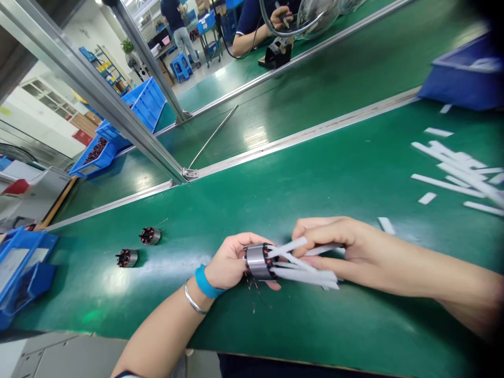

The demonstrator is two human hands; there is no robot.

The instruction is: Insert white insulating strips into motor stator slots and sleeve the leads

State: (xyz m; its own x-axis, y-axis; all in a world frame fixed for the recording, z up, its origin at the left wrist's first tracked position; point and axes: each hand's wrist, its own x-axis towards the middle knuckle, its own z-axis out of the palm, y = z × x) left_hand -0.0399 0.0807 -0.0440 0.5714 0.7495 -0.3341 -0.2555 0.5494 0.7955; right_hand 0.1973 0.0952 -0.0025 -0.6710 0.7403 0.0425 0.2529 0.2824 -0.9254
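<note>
My left hand (232,262) is wrapped round a motor stator (258,261), a dark metal ring with copper windings, held just above the green bench. Several white strips (311,275) stick out of the stator's right end and fan towards my other hand. Thin wires hang below its left end. My right hand (334,244) is closed at the strips, thumb and fingers pinching one white strip; the fingertips are partly hidden. Two more stators, one (150,235) with a thin wire and another (126,258) nearer, rest on the bench to the left.
Loose white strips (468,168) lie scattered at the right, near a blue bin (464,73). Blue trays (27,273) stand at the far left. A metal frame post (118,110) and rail (299,134) cross behind the bench. Beyond, a co-worker's arm (248,42) is visible.
</note>
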